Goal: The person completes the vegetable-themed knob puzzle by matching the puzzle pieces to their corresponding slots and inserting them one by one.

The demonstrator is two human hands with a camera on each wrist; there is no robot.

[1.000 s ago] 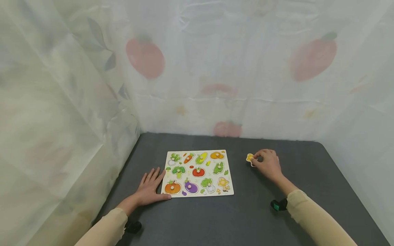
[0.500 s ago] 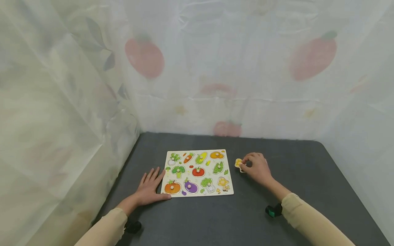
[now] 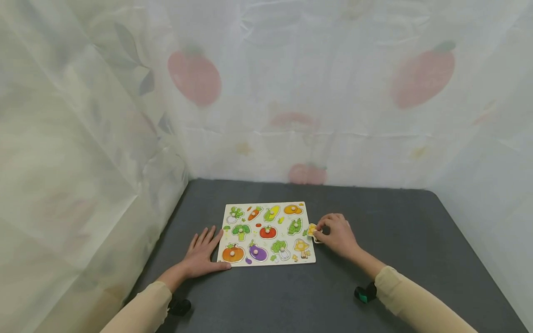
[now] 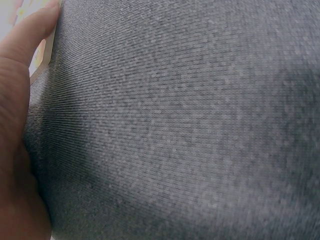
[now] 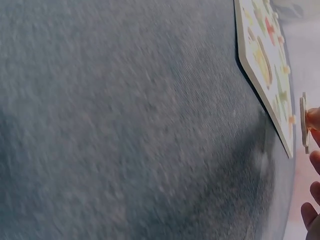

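Note:
A white vegetable puzzle board (image 3: 254,220) lies flat on the dark table, with knobbed pieces such as a tomato (image 3: 268,232), an eggplant (image 3: 258,253) and a pumpkin (image 3: 233,253) in it. At its lower right is a mushroom-shaped recess (image 3: 301,248). My right hand (image 3: 339,236) pinches a yellow mushroom puzzle piece (image 3: 311,230) at the board's right edge; in the right wrist view the piece (image 5: 303,122) is held above the table. My left hand (image 3: 201,256) rests with spread fingers at the board's left edge, its thumb (image 4: 32,32) on the lower left corner.
The dark grey table (image 3: 266,296) runs back to a pale curtain (image 3: 354,152) printed with fruit. More of the curtain (image 3: 83,185) hangs along the left side. A dark wrist device (image 3: 365,292) sits below the right wrist, another (image 3: 180,307) below the left.
My right hand has carried the mushroom piece left and nearer, from beside the board to its right edge. The left hand and the board have stayed in place.

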